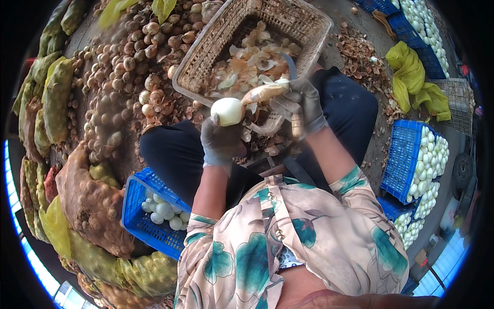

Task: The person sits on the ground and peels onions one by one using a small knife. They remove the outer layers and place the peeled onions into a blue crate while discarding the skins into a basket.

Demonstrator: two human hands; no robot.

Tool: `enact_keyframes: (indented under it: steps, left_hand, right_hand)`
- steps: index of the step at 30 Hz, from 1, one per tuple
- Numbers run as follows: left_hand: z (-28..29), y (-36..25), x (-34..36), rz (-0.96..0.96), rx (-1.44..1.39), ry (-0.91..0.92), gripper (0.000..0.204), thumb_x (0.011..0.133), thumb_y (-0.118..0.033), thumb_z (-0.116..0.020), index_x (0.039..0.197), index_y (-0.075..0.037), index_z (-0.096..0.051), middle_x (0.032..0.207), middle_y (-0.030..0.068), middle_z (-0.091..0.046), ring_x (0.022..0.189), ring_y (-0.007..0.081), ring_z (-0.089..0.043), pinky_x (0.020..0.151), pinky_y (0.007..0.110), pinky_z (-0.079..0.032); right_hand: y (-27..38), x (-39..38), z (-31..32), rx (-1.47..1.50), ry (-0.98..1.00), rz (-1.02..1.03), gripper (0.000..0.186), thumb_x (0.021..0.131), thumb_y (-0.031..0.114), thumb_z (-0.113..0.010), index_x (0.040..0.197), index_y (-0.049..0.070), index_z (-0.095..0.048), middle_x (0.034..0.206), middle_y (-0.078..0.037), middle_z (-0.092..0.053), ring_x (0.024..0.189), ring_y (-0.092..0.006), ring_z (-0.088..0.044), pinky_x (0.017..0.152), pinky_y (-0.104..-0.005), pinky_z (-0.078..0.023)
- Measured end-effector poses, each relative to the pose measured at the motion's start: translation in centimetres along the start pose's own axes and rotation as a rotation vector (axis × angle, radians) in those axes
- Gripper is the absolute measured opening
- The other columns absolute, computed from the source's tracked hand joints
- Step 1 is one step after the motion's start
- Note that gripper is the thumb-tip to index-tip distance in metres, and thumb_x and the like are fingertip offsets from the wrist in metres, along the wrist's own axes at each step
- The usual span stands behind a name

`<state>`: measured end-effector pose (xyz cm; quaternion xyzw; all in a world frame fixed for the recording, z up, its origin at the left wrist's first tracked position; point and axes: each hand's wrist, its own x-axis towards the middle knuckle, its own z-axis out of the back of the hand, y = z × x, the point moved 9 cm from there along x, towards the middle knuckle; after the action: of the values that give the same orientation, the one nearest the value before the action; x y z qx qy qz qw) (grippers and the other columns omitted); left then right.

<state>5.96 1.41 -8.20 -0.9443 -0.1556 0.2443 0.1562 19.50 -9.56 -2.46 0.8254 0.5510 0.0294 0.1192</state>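
My left hand, in a grey glove, grips a peeled white onion below the crate's near-left corner. My gloved right hand is closed on a knife with a curved grey blade pointing up. A strip of brown and pale skin lies across that hand's fingertips, reaching toward the onion. Behind both hands a dirty plastic crate holds loose onion peels.
Unpeeled onions and mesh sacks cover the left side. A blue crate of peeled onions is by my left leg. More blue crates stand at right, near yellow empty-looking sacks and scattered skins.
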Motion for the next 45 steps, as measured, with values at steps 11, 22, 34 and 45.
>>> enact_keyframes:
  steps: [11, 22, 34, 45]
  left_hand:
    - [-1.6, 1.3, 0.8, 0.148, 0.108, 0.194, 0.073, 0.085, -0.03, -0.08, 0.141, 0.004, -0.05, 0.128, 0.0186, -0.064, 0.117, 0.0294, -0.065, 0.099, 0.039, -0.053]
    - [-2.3, 1.0, 0.5, 0.045, 0.264, 0.154, 0.077, 0.077, -0.031, -0.082, 0.136, 0.008, -0.053, 0.117, 0.0178, -0.068, 0.109, 0.0297, -0.068, 0.101, 0.041, -0.052]
    - [3.4, 1.1, 1.5, 0.093, 0.031, -0.177, 0.058, 0.1, -0.049, -0.059, 0.136, -0.004, -0.053, 0.132, 0.0183, -0.061, 0.121, 0.0413, -0.06, 0.096, 0.052, -0.053]
    - [1.0, -0.3, 0.6, 0.032, -0.065, -0.224, 0.051, 0.102, -0.04, -0.061, 0.135, -0.002, -0.054, 0.133, 0.0166, -0.061, 0.124, 0.0359, -0.058, 0.109, 0.053, -0.045]
  right_hand:
    - [1.1, -0.1, -0.8, 0.085, 0.018, -0.003, 0.03, 0.098, 0.021, -0.052, 0.069, 0.014, -0.051, 0.054, 0.01, -0.039, 0.04, -0.0068, -0.039, 0.046, -0.0274, -0.037]
    - [4.4, -1.0, -3.8, 0.2, 0.148, 0.164, 0.035, 0.1, 0.018, -0.045, 0.066, 0.021, -0.039, 0.049, 0.014, -0.024, 0.036, -0.0037, -0.03, 0.046, -0.0282, -0.032]
    - [7.0, -1.9, 1.1, -1.085, -0.844, 0.293, 0.027, 0.095, 0.023, -0.075, 0.105, -0.002, -0.072, 0.076, -0.005, -0.07, 0.058, -0.0066, -0.06, 0.043, -0.0215, -0.046]
    - [-6.8, -2.1, -4.9, -2.489, -0.042, 0.508, 0.064, 0.081, 0.017, -0.072, 0.142, 0.005, -0.057, 0.08, -0.009, -0.059, 0.065, -0.0294, -0.061, 0.061, -0.0418, -0.049]
